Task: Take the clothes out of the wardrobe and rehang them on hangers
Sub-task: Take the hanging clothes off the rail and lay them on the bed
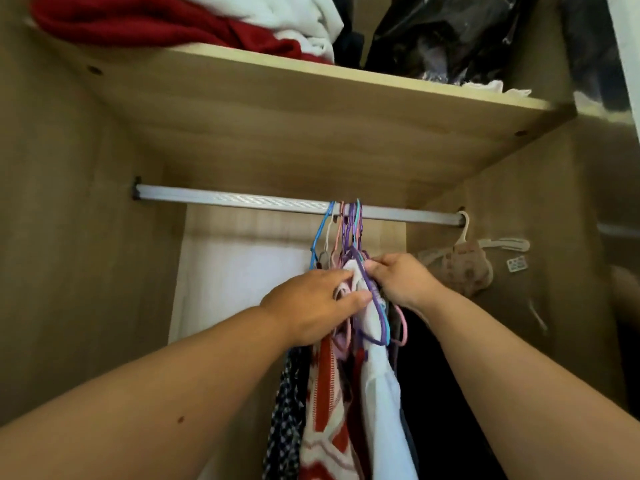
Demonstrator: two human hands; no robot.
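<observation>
Clothes point(325, 393) hang bunched on hangers point(349, 226) at 6 o'clock below the rail point(225, 199). The left hand point(311, 303), at 9 o'clock of them, curls its fingers into the fabric; the right hand point(401, 278), at 3 o'clock, pinches a purple hanger point(375, 299).

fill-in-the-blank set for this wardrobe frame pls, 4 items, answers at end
1. The right hand pinches a ____ hanger.
2. The left hand grips the ____ garment beside it.
3. The red cloth lies on the shelf ____ the rail.
4. The beige hanger hangs alone at the rail's ____ end.
Answers: purple; white; above; right.
</observation>
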